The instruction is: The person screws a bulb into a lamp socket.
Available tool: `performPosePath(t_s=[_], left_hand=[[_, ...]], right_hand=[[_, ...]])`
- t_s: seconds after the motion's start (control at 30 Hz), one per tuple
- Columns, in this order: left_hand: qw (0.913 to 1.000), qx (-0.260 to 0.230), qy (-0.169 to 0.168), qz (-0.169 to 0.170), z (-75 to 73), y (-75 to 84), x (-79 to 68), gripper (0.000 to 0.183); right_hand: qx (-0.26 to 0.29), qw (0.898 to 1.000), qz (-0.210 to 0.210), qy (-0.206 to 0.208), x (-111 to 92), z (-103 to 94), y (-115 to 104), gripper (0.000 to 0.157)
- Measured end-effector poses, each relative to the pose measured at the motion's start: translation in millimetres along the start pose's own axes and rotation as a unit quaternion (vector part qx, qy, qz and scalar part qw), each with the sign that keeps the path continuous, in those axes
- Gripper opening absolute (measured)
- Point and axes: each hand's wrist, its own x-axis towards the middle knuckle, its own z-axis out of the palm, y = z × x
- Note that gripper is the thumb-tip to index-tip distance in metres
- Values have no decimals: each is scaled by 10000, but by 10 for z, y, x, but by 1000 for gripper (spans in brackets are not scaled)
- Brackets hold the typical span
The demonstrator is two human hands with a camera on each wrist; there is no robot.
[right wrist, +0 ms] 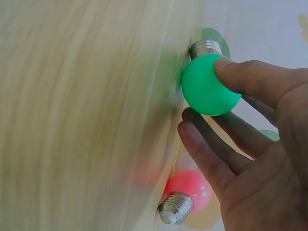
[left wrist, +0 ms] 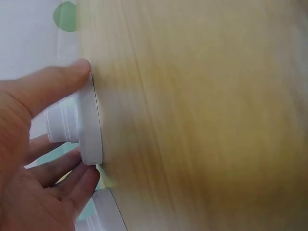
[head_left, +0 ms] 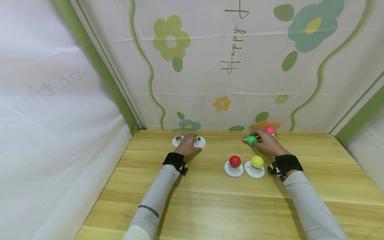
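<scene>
At the table's back left, my left hand (head_left: 186, 146) holds a round white bulb socket (head_left: 201, 143) by its base. The thumb lies on one edge and fingers on the opposite edge of that socket (left wrist: 90, 125) in the left wrist view. A second white socket (head_left: 175, 142) stands just left of it; both hold no bulb. My right hand (head_left: 268, 144) pinches a green bulb (right wrist: 208, 86) with the thumb against its globe; its metal screw end points left in the head view. Beside that hand lies a pink bulb (right wrist: 190, 189) on the table.
Nearer the middle of the wooden table (head_left: 210, 206), a red bulb (head_left: 235, 161) and a yellow bulb (head_left: 257, 162) stand upright in white sockets, side by side. A flowered cloth (head_left: 192, 83) hangs along the table's back edge.
</scene>
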Motion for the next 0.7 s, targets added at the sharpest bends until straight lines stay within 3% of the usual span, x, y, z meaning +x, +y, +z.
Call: performPosePath(t_s=[0.37, 0.7], left_hand=[[9998, 162, -87, -10, 43, -14, 38, 70], [9997, 178, -81, 152, 35, -36, 38, 66]], right_hand=[[-58, 9999, 84, -80, -45, 6, 50, 48], [-59, 9999, 112, -45, -56, 1, 53, 46]])
